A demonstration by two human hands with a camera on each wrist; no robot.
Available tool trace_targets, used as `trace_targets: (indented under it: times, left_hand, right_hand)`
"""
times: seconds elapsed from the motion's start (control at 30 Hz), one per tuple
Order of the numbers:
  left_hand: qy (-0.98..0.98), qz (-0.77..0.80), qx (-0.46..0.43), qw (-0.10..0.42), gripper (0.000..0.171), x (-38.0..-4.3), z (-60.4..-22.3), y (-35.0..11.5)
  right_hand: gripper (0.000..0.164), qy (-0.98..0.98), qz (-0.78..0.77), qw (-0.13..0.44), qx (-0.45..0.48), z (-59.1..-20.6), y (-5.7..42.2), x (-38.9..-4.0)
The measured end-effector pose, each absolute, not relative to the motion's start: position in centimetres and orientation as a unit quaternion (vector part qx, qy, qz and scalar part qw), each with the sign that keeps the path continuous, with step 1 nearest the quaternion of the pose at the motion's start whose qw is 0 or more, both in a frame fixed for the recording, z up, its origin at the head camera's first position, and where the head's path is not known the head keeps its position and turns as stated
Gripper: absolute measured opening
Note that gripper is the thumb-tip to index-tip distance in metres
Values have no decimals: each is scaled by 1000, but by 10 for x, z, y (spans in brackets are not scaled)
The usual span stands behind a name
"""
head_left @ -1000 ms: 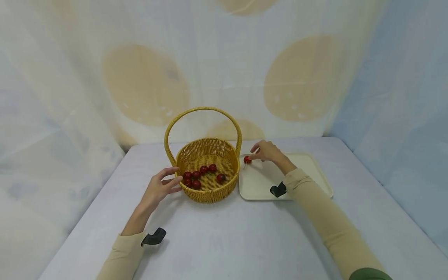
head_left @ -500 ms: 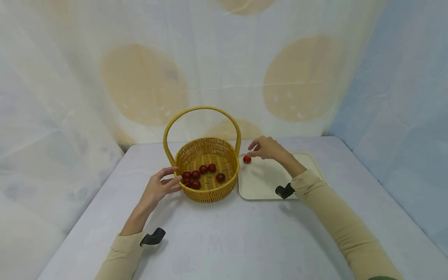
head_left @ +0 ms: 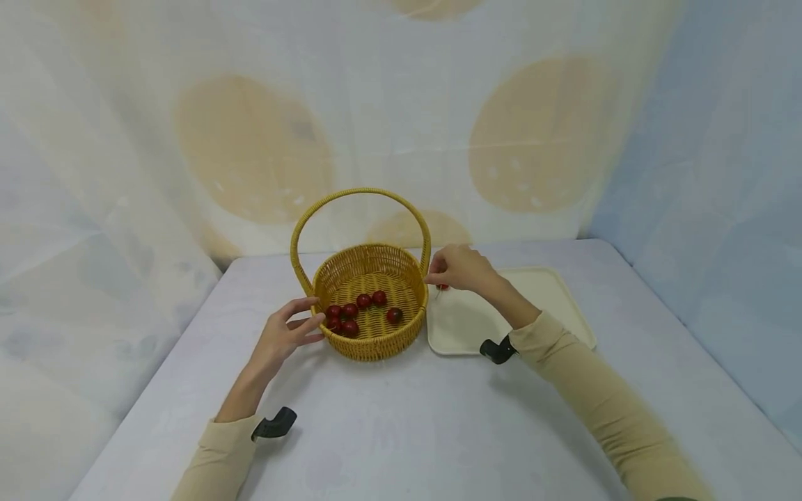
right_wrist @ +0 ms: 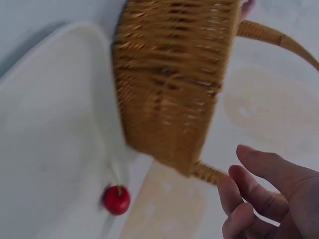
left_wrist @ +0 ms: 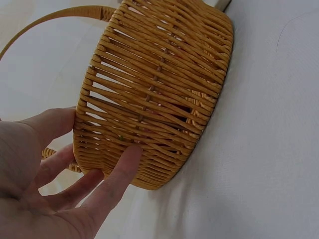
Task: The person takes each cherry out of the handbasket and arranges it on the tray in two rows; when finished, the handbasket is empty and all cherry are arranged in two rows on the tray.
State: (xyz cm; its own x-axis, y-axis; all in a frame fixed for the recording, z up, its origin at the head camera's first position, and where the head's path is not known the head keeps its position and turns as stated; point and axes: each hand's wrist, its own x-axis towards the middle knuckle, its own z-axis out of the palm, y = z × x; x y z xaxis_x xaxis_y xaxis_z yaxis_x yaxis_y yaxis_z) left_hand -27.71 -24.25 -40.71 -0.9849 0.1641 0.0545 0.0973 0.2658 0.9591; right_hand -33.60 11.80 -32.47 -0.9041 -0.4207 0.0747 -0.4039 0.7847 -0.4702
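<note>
A yellow woven basket (head_left: pixel 371 350) with a tall arched handle stands on the table with several dark red cherries (head_left: pixel 364 301) inside. My left hand (head_left: pixel 285 337) rests against its left rim and wall, with fingers extended; the left wrist view shows fingertips touching the outer wicker (left_wrist: pixel 154 74). My right hand (head_left: pixel 462 268) hovers beside the foot of the handle on the right, its fingers loosely bent. Nothing shows between thumb and fingers in the right wrist view. A single cherry (right_wrist: pixel 116 200) with its stem lies on the white tray (right_wrist: pixel 50 124), apart from that hand, which partly covers it in the head view.
The tray sits directly to the right of the basket, close to its wall. A pale cloth covers the table (head_left: pixel 388 431). Patterned curtains (head_left: pixel 401 104) hang behind and at both sides. A black wrist mount (head_left: pixel 498 350) juts from the right sleeve.
My right hand has come off the cherry on the tray and shifted left to the basket's handle. The cherry has stayed on the tray. My left hand has kept its place at the rim.
</note>
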Motion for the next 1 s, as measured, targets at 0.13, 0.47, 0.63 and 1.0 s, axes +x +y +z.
trace_targets:
  times: [0.13, 0.47, 0.63, 1.0]
  left_hand:
    - [799, 595, 83, 25, 64, -277, -405, -241]
    - [799, 595, 83, 25, 63, -276, -406, -241]
    - [799, 595, 82, 27, 65, -277, -407, -241]
    - [799, 595, 80, 30, 64, -278, -409, -240]
  right_hand:
    - [23, 939, -246, 9, -239, -319, 107, -332]
    - [25, 927, -244, 39, -282, -334, 70, -341]
    - [30, 918, -251, 55, -302, -347, 53, -343]
    - [26, 904, -271, 81, -320, -365, 23, -346]
